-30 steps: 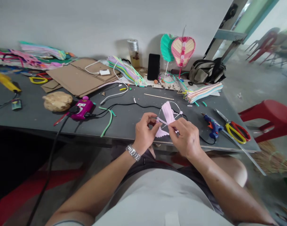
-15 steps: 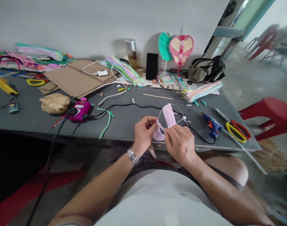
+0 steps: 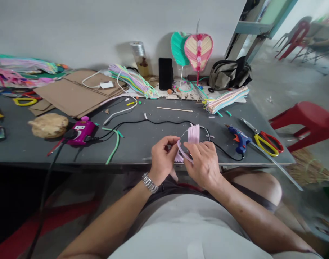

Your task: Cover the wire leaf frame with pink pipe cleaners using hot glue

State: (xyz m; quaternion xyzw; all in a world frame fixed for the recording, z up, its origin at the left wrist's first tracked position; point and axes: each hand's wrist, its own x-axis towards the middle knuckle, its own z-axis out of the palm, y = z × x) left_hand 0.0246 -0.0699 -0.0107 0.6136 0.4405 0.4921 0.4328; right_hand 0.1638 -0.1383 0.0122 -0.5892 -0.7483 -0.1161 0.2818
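Low over the table's front edge, both hands work on a thin wire frame point(image 3: 208, 133) partly wrapped in pale pink pipe cleaners point(image 3: 193, 134). My left hand point(image 3: 163, 158) pinches the end of a pink pipe cleaner strand point(image 3: 183, 152) beside the wire, thumb against forefinger. That strand curves across to my right hand point(image 3: 203, 163), whose closed fingers grip the frame and the strand's other part. More pink wrapping shows below, between the hands. My right fingers hide much of the frame's lower side.
A blue glue gun point(image 3: 240, 139) and scissors point(image 3: 264, 140) lie to the right. A magenta power socket point(image 3: 82, 133) sits left, its black cable crossing the table. Pipe cleaner bundles point(image 3: 226, 100), cardboard point(image 3: 78, 93), a phone point(image 3: 165, 73) and two heart-shaped fans point(image 3: 199, 52) are farther back.
The view has shifted, so the table things sit farther left. The wire frame has turned in my hands, and its white knot is now hidden. The pink strand bows out more between my hands.
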